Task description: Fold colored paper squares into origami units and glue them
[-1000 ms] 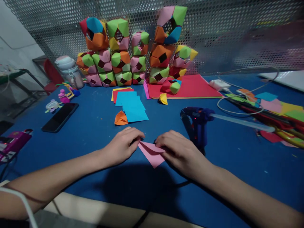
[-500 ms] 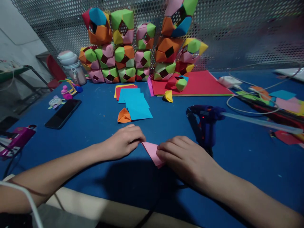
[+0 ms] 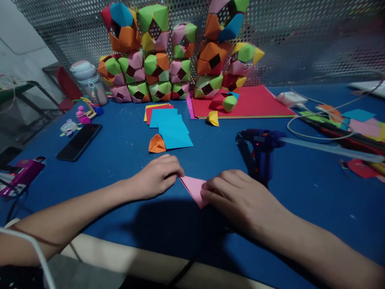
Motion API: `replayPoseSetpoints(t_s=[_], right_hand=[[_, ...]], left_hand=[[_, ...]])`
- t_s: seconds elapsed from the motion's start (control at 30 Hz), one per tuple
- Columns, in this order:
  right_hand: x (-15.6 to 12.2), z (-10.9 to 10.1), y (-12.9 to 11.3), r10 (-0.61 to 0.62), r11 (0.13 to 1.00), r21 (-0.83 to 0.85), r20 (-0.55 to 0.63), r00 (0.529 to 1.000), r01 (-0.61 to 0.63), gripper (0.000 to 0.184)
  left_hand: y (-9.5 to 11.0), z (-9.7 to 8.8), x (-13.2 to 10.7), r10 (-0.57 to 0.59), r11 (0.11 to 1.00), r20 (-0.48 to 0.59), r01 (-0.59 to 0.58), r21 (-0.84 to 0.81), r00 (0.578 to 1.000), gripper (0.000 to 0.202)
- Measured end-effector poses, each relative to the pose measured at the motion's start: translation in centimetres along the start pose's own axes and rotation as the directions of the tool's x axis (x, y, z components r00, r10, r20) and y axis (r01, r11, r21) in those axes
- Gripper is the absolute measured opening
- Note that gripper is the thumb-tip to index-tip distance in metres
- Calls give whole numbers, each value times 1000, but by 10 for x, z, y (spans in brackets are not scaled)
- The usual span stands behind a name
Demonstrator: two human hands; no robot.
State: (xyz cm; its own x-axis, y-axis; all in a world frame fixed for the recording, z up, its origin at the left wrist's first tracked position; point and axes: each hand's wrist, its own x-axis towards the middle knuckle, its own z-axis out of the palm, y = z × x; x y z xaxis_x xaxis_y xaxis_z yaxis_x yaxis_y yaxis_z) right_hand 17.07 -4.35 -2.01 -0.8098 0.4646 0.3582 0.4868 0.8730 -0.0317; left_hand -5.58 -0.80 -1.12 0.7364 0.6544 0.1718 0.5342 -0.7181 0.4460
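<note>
Pink paper (image 3: 193, 189) lies on the table (image 3: 126, 126); left hand (image 3: 159, 175) fingers hold its left corner, right hand (image 3: 236, 194) fingers its right side. Beyond paper: blue sheets (image 3: 174, 131); bottle (image 3: 92, 89), contents hidden. Right: glue gun (image 3: 264, 145).

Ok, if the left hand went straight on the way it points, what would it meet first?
The folded pink paper at its fingers, then probably the right hand; depth is unclear.

Datum: folded paper (image 3: 194, 188) between my left hand (image 3: 159, 176) and right hand (image 3: 237, 194) | 2 o'clock: glue gun (image 3: 264, 158), just beyond my right hand | 11: small sheets (image 3: 175, 133), folded piece (image 3: 157, 144) at their near-left corner | 11 to 1, behind: stacked paper models (image 3: 164, 62) | 1: large sheets (image 3: 252, 103) | 10: phone (image 3: 80, 142), bottle (image 3: 98, 94) behind it
</note>
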Motion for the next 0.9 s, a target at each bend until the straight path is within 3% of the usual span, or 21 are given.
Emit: replayPoseSetpoints(t_s=[0.9], right_hand=[[-1, -4, -1, -20, 999, -43, 92, 996, 24, 28]], left_hand=[[-5, 2, 0, 46, 999, -28, -46, -12, 999, 19]])
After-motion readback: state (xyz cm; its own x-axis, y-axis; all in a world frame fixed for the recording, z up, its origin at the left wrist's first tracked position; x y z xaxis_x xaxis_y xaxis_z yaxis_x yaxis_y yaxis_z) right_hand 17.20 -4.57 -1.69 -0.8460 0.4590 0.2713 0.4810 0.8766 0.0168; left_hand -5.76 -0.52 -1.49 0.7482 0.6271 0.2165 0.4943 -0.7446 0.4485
